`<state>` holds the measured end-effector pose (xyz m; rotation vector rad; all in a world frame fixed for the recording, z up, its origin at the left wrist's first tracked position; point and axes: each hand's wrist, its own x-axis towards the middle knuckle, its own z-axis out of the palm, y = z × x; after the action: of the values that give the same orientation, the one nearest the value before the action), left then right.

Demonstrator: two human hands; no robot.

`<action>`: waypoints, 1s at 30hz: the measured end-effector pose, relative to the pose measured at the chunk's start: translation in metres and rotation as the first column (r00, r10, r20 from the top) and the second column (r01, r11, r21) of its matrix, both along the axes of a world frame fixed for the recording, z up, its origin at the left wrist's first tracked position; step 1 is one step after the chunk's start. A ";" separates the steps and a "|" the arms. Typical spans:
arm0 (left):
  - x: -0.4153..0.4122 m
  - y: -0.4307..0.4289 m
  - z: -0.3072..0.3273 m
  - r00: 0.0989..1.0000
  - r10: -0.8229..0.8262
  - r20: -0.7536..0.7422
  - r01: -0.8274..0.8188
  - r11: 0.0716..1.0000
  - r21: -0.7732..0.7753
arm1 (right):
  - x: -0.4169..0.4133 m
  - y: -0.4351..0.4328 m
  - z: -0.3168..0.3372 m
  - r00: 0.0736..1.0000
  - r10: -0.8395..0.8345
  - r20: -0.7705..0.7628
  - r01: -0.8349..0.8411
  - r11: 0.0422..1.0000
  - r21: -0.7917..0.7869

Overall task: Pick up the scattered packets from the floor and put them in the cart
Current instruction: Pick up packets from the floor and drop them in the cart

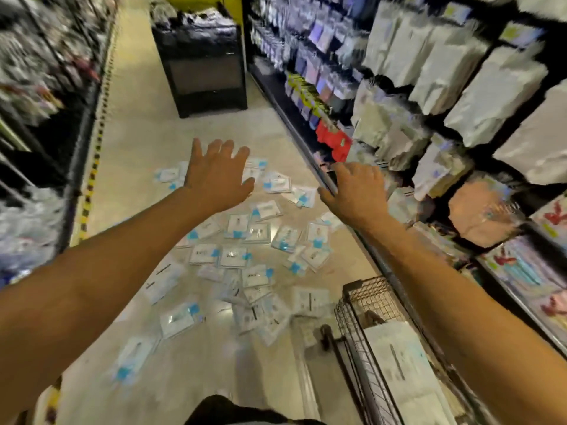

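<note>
Packets (233, 256) strewn; left hand (214, 176), right hand (356, 191) outstretched, palm-down.

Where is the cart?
In the head view, the wire cart sits at the lower right, under the right arm, tight beside the shelves on that side. The scattered packets lie on the floor just to its left.

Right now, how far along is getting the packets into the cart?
Barely started. Done: the cart holds what looks like one white packet. In hand: nothing; the left hand and right hand reach out with fingers spread, empty. Left: nearly everything, a wide scatter of packets on the floor.
</note>
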<state>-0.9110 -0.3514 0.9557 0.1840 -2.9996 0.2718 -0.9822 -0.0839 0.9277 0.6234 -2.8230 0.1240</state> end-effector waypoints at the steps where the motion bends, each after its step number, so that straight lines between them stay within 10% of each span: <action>1: -0.002 -0.013 -0.002 1.000 -0.001 0.002 0.001 1.000 0.003 | -0.003 -0.015 -0.002 1.000 -0.001 -0.004 0.001 1.000 0.012; 19: -0.130 -0.119 -0.068 0.972 -0.229 0.050 0.232 0.971 -0.051 | -0.081 -0.117 -0.056 0.977 -0.215 0.001 0.215 0.976 0.016; 30: -0.210 -0.132 -0.241 0.925 -0.325 0.199 0.326 0.945 0.026 | -0.139 -0.117 -0.246 0.913 -0.337 0.229 0.349 0.937 -0.015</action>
<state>-1.1213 -0.4833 0.7151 -0.3644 -3.1561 0.2807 -1.1213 -0.2014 0.6815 0.0957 -3.0806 0.2194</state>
